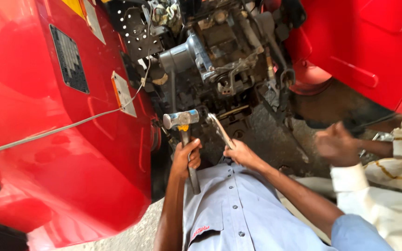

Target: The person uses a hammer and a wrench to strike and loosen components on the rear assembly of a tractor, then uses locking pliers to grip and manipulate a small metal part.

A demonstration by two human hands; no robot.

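Observation:
My left hand (185, 158) grips the dark handle of a steel-headed hammer (181, 120), head up, close to the red fender. My right hand (240, 153) holds a long metal spanner (219, 130) that slants up toward the greasy machine parts (224, 69) between the two red fenders. Hammer head and spanner tip sit side by side, just below a grey cylindrical housing (180, 56). My grey-blue shirt (238, 209) fills the lower middle.
A large red fender (47, 153) with a dark plate and a thin white cable (70, 125) stands at left. Another red fender (373, 42) is at upper right. Another person's hand (336, 144) and pale sleeve (387, 204) are at right.

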